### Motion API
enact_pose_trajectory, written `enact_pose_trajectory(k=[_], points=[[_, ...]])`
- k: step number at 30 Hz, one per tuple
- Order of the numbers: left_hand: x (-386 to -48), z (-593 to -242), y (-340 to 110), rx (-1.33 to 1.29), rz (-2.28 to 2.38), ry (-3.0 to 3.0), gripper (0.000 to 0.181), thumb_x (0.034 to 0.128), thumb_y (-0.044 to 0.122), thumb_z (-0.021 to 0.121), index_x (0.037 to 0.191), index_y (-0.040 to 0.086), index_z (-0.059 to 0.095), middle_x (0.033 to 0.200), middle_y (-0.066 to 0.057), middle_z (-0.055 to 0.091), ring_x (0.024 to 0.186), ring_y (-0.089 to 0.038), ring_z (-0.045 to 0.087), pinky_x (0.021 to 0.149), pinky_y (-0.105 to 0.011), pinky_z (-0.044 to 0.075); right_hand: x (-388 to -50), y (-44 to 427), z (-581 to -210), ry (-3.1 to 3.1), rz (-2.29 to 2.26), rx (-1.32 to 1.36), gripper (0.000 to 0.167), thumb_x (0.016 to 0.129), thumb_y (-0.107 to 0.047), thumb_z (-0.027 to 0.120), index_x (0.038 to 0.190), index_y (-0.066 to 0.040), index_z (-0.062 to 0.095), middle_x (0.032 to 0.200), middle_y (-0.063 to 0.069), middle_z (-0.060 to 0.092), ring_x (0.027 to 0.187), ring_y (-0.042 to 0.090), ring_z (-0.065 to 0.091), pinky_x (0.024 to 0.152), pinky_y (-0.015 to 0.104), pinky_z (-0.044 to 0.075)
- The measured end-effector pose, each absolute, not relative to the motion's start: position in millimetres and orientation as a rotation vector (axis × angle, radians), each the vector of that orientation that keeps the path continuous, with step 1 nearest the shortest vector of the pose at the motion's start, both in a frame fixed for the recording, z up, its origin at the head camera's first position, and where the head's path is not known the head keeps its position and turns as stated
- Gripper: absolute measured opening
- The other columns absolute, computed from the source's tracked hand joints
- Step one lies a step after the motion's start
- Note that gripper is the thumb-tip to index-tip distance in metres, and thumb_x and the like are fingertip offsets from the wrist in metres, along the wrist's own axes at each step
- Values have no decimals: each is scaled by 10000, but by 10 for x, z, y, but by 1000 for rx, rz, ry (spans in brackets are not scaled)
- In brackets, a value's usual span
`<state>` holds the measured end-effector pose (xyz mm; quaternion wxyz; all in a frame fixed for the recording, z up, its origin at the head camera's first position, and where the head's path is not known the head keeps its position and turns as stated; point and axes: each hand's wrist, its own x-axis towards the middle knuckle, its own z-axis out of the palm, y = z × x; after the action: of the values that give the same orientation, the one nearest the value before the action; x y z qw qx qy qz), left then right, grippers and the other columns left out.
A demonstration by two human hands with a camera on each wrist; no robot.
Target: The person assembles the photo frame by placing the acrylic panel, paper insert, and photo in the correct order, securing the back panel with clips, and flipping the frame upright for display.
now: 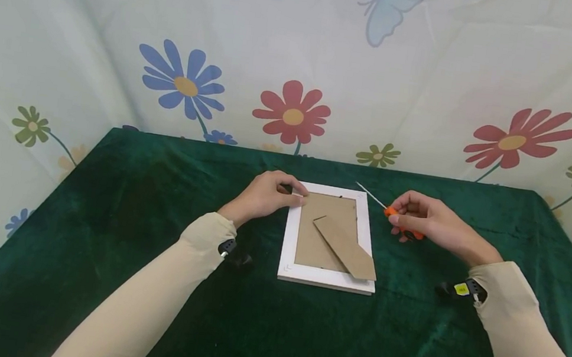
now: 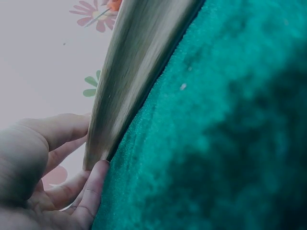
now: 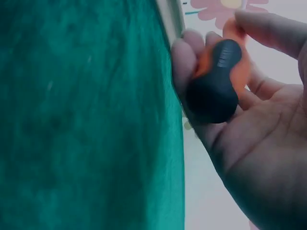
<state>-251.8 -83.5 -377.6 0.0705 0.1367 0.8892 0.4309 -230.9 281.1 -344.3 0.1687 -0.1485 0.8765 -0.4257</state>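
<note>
A white picture frame lies face down on the green cloth, its brown backing board and slanted easel stand facing up. My left hand grips the frame's far left corner. In the left wrist view the thumb lies at the top edge of the frame's side, and other fingers touch the corner below. To the right of the frame, my right hand holds a screwdriver by its orange and black handle. The metal shaft points up and left, its tip raised near the frame's far right corner.
A dark green velvet cloth covers the table. Behind it hangs a pale curtain printed with flowers and a butterfly. Small dark tabs sit along the backing board's edges.
</note>
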Motion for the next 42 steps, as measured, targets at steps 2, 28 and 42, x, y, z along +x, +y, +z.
enact_pose_trajectory(k=[2,28,42], points=[[-2515,-3785,-834,409,1296,2670,246,994,295,771,1223,208,794,1376,-60,606,1087,-253,615,961,-464,566,-2307,2846,-3475,2489,-1199,-436,353,1052,-274,697,1277,-36,567,1103,163,678,938,311,669,812,360,592],[-2566,-3809,-863,438,1305,2659,245,999,318,769,1222,220,797,1359,-42,621,1078,-249,626,973,-471,560,-2303,3124,-3566,2631,-1021,-564,248,1013,-280,762,1165,-99,685,1093,63,689,977,267,619,891,412,517],[-2548,-3787,-848,427,1291,2661,247,1001,308,765,1227,213,795,1377,-44,612,1099,-252,611,977,-471,559,-2317,3112,-3583,2663,-976,-536,227,1031,-274,737,1178,-103,708,1097,59,699,982,274,601,856,413,496]])
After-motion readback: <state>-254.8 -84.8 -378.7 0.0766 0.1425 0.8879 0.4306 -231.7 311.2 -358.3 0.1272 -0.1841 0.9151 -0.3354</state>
